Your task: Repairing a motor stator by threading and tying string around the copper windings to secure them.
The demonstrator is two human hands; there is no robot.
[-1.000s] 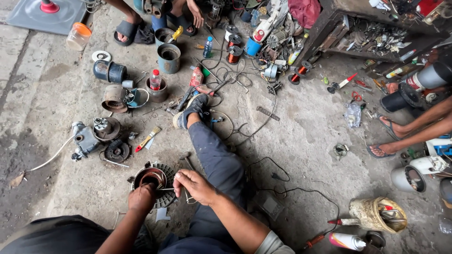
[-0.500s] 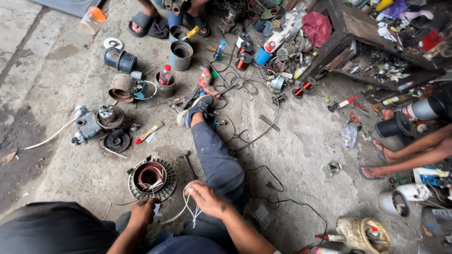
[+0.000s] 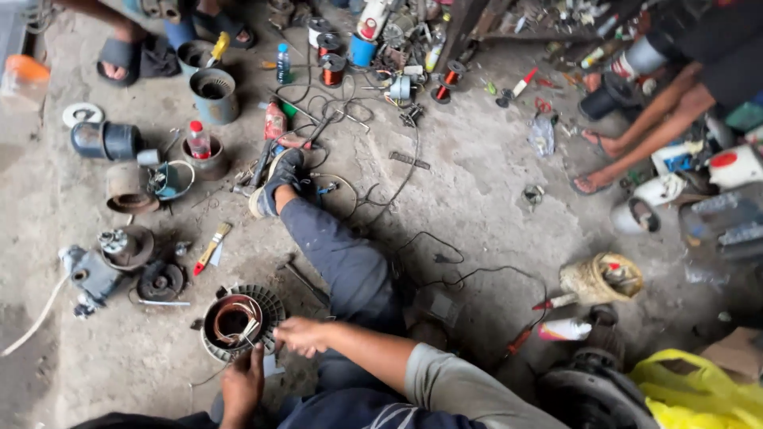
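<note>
Since half a second ago, the right hand [image 3: 302,335] has dropped from the raised wires to the round finned motor stator with copper windings [image 3: 236,322], fingers pinching its three-o'clock rim. The left hand [image 3: 241,387] braces its six-o'clock edge, fingers spread, steadying it on the concrete floor [image 3: 477,183].

Setting was an informal motor-repair workshop, with work done on a bare, stained concrete floor [image 3: 493,175] rather than at a bench. Evidence: a finned motor stator [image 3: 236,322] with copper windings lay open near the person's hands; detached motor housings [image 3: 105,141] and end caps [image 3: 161,280] sat scattered to the left; spools of copper wire [image 3: 332,70] stood near the top; loose black cables [image 3: 397,183] ran across the floor. A small paintbrush [image 3: 211,246] and plastic bottles [image 3: 199,140] lay among the parts. Other people's sandalled feet [image 3: 592,183] rested at the edge.
</note>
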